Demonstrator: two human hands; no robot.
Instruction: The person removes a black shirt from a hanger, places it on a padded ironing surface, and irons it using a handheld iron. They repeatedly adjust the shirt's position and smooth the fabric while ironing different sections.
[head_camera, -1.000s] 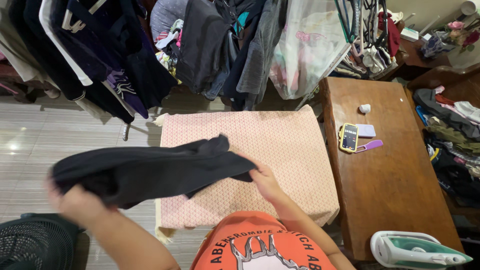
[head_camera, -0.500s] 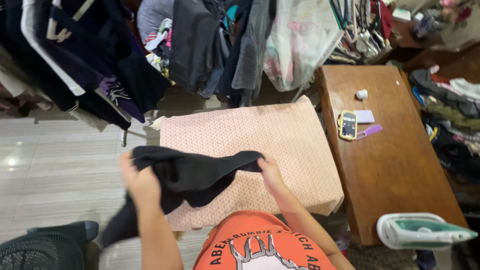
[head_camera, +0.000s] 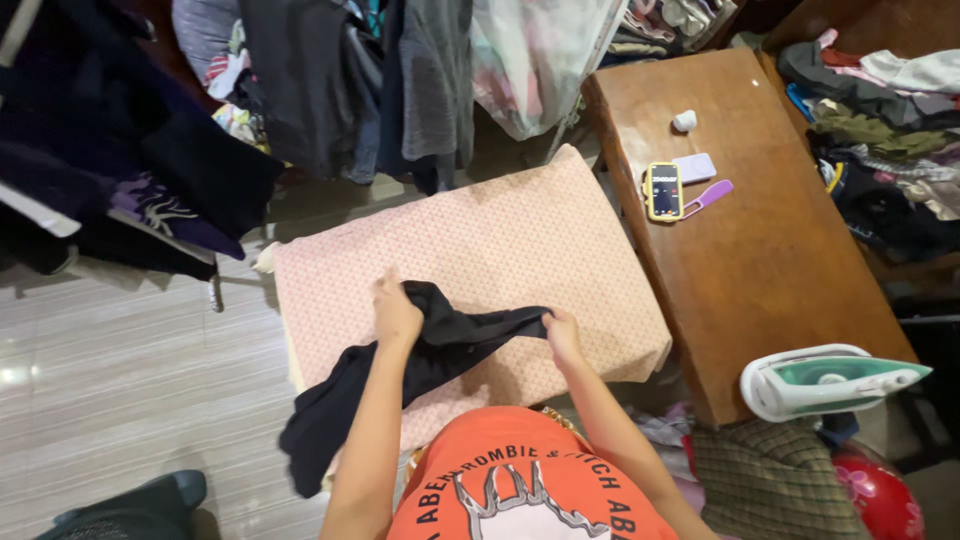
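Down comes the black garment (head_camera: 440, 345) now, off the air where it was stretched a second ago and onto the pink patterned ironing pad (head_camera: 500, 240), with the left hand (head_camera: 396, 315) swung in from out over the floor. That left hand is closed on a bunch of the cloth near the pad's middle; the right hand (head_camera: 563, 335) pinches the other end by the pad's near edge. One long tail droops off the pad's near left corner toward the tiled floor (head_camera: 110, 350). I'd judge it light, limp and thin, nothing fragile, a bit prone to sliding off that edge; a hem or seam looks the surest place to grip, both ends at once so it spreads flat. Right of the pad stands the wooden desk (head_camera: 780, 260): a phone in a yellow case (head_camera: 663, 190), a pale lilac card-like slab (head_camera: 696, 167) touching it, a purple comb-like handle (head_camera: 710, 197) just beside, a small white cap (head_camera: 684, 121) further back. A white-and-green iron (head_camera: 825, 380) sits at the desk's near end. Hanging clothes (head_camera: 340, 80) crowd behind the pad.
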